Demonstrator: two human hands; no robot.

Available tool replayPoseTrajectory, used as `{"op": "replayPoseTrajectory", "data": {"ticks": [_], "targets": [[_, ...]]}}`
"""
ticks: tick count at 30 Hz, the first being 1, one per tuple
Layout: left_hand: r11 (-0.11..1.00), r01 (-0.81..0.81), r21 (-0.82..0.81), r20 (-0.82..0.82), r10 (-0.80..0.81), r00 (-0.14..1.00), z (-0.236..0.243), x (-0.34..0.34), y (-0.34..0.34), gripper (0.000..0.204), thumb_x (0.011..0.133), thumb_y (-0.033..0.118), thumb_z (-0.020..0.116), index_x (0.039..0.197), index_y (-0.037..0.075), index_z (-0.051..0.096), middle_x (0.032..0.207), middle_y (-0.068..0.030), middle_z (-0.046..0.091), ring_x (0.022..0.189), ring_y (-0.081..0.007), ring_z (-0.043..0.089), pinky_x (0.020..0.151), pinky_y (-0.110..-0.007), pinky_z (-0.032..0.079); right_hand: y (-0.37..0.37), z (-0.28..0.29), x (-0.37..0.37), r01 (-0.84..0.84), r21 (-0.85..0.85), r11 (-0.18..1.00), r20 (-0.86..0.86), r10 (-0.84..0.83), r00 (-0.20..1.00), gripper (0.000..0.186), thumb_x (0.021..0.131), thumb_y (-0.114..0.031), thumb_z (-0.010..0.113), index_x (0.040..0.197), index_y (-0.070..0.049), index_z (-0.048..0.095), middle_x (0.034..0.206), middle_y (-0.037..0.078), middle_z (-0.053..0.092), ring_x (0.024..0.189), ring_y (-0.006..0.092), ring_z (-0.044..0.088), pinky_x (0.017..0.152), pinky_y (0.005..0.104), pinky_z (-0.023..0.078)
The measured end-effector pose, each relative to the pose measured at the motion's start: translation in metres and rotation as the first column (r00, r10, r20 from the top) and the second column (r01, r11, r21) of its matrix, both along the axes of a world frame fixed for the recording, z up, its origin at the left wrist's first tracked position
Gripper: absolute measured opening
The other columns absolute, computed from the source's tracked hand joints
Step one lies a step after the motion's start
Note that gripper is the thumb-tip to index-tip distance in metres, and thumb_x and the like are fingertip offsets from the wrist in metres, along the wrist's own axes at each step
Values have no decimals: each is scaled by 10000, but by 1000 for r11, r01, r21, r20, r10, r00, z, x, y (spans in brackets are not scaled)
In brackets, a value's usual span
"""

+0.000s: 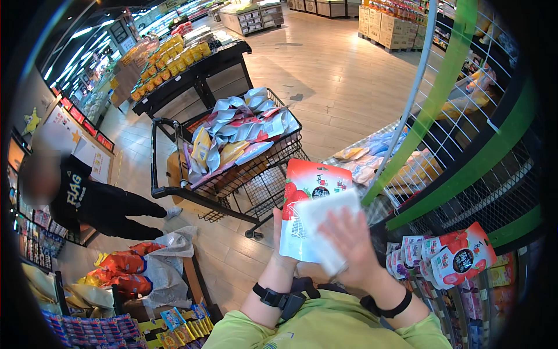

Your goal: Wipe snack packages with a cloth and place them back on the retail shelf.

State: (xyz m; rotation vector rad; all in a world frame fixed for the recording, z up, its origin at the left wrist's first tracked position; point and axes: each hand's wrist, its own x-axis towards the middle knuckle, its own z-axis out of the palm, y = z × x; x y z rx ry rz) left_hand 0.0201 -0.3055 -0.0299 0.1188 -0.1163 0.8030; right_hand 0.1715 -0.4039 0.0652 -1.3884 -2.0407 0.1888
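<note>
My left hand point(283, 262) grips a red and white pouch point(299, 183) with strawberries printed on it along its left side and lower edge, its fingers partly hidden. Over the pouch's front lies a white cloth point(328, 206), held under my right hand point(351, 250), whose blurred fingers press on it. To the right, similar strawberry pouches point(462, 256) rest on the display shelving.
A black shopping cart point(206, 206) piled with packages stands ahead. A person point(102, 198) in dark clothes stands at left, near bagged snacks point(125, 264). A wire rack point(459, 128) with green strips rises at right; a jar display point(168, 61) is farther back.
</note>
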Motion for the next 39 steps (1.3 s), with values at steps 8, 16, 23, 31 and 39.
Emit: {"op": "replayPoseTrajectory", "data": {"ticks": [8, 16, 23, 31, 39], "targets": [[998, -28, 63, -266, 44, 963, 4, -2, -18, 990, 753, 702, 498, 1421, 34, 202, 1418, -202, 317, 1264, -355, 388, 1047, -499, 326, 7, -9, -15, -25, -98, 995, 139, 39, 990, 612, 733, -333, 616, 1320, -240, 471, 1442, 60, 339, 1336, 300, 276, 1068, 577, 119], [996, -57, 72, -186, 69, 980, 13, -7, -19, 707, 813, 457, 572, 1331, 16, 378, 1283, -175, 496, 1141, -315, 517, 963, -462, 416, 44, -70, 40, 41, -534, 844, -759, -500, 417, 477, 972, -306, 390, 1288, 50, 417, 1303, 137, 453, 1191, 194, 439, 991, 287, 343], [982, -148, 119, -352, 181, 918, 27, -7, -13, 693, 785, 432, 569, 1300, 3, 397, 1227, -160, 536, 1085, -279, 557, 921, -398, 456, 20, -72, 13, -143, -478, 866, -878, -477, 47, 529, 963, -335, 428, 1335, 32, 351, 1326, 119, 438, 1216, 190, 424, 1014, 331, 325], [952, -195, 235, -433, 282, 856, 31, -12, -13, 692, 834, 469, 464, 1321, -14, 372, 1246, -172, 517, 1097, -289, 551, 957, -405, 433, 11, -19, -15, -121, -123, 985, -711, -3, 703, 578, 893, -248, 527, 1378, -3, 329, 1463, 157, 271, 1349, 281, 267, 1093, 409, 189], [991, -73, 108, -284, 101, 954, 19, -19, -17, 706, 785, 435, 518, 1317, -10, 384, 1262, -186, 504, 1122, -312, 534, 960, -425, 431, 33, -10, -11, -66, -107, 992, 112, 78, 991, 591, 786, -257, 579, 1352, -182, 429, 1472, 78, 284, 1360, 343, 222, 1085, 545, 123]]}}
